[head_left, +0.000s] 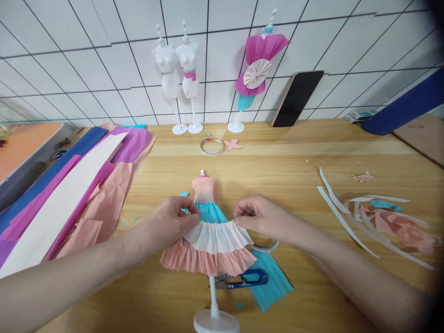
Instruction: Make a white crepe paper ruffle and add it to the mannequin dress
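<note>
This is looking like a craft workspace: thread snips (265,276) and crepe-paper sheets (65,199) are lying around a doll-size ruffled dress (215,237), miniature dress forms (189,55) are standing behind

Lighting: bright, diffuse; we note soft shadows on the pale yellow wooden tabletop (166,162). Distortion: black lines of the white square-tiled wall (104,69) fan outward toward ten and two o'clock. Edge: dark vignette, blurred, two to four o'clock. Pixelation: small squares, nine o'clock.

On my feed: wooden bench (277,159) | coloured sheets (74,189), left | bead dish (202,149), rear | white strips (334,198), right | mannequin stand (217,322), front
</note>
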Demonstrator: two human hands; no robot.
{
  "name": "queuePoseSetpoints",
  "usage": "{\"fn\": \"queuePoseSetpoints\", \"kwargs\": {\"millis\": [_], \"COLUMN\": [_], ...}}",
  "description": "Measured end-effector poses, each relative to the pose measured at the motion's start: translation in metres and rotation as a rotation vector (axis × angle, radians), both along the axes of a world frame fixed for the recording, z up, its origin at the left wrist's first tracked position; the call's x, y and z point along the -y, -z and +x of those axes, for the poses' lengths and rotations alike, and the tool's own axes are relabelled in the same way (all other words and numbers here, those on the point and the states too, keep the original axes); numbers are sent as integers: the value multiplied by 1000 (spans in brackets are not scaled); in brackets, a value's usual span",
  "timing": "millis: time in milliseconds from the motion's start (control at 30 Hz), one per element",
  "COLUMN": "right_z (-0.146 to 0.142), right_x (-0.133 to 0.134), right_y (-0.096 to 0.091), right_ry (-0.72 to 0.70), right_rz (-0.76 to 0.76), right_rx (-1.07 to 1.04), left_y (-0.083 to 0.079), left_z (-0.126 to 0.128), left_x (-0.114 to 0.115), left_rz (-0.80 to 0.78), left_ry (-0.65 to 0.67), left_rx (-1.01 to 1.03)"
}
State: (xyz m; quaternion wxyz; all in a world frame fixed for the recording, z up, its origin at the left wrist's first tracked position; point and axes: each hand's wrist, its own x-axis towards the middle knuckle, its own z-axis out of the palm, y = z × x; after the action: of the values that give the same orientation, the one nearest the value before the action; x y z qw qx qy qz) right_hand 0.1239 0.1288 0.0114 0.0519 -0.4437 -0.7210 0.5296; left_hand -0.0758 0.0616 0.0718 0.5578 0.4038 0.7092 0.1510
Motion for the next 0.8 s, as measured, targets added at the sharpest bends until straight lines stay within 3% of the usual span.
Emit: {"fn": "queuePoseSetpoints", "kwargs": {"millis": [667, 800], "right_z": [-1, -2], "right_x": [1, 2], "right_y": [-4, -2], "right_ry": [-29, -19], "right_rz": [121, 165], "right_rx": [58, 74], "left_y": [2, 3], "left_z": [-2, -5], "left_x": [-1, 0], "left_rz": [12, 75], "left_ry": [51, 77], "left_rx": [-33, -59]}}
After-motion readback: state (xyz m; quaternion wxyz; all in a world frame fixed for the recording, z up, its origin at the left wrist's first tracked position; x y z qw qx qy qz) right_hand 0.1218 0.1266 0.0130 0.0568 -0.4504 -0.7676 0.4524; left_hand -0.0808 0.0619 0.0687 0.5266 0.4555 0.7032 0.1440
